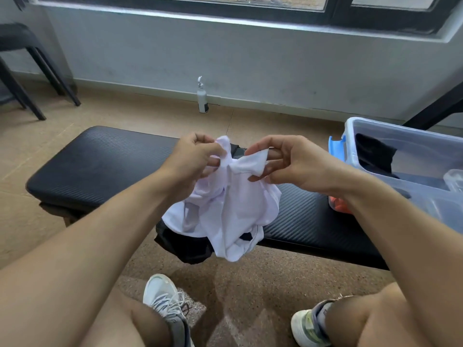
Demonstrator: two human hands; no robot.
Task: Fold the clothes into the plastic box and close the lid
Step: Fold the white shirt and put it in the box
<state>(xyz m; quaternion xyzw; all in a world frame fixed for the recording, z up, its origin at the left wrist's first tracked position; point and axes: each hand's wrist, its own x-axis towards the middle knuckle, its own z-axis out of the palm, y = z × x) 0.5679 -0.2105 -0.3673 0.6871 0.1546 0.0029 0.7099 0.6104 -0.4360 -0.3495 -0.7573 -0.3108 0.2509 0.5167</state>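
Above the surface: I hold the white shirt [225,209] up in the air with both hands, so it can hang down and open out.
Left hand [193,159]: my fingers [215,147] pinch one top bit of the shirt tight.
Right hand [288,164]: my fingers [255,150] pinch the other top bit, near the first, so I can find the edges.
Shirt: it is bunched up, not folded yet.
Surface [100,161]: black and long; a dark cloth [185,246] lies under the shirt, waiting, I think.
Plastic box [390,136]: it sits at my right, open, close by so I can reach it. Something dark [373,151] is already inside.
Lid: I can not tell where it is.
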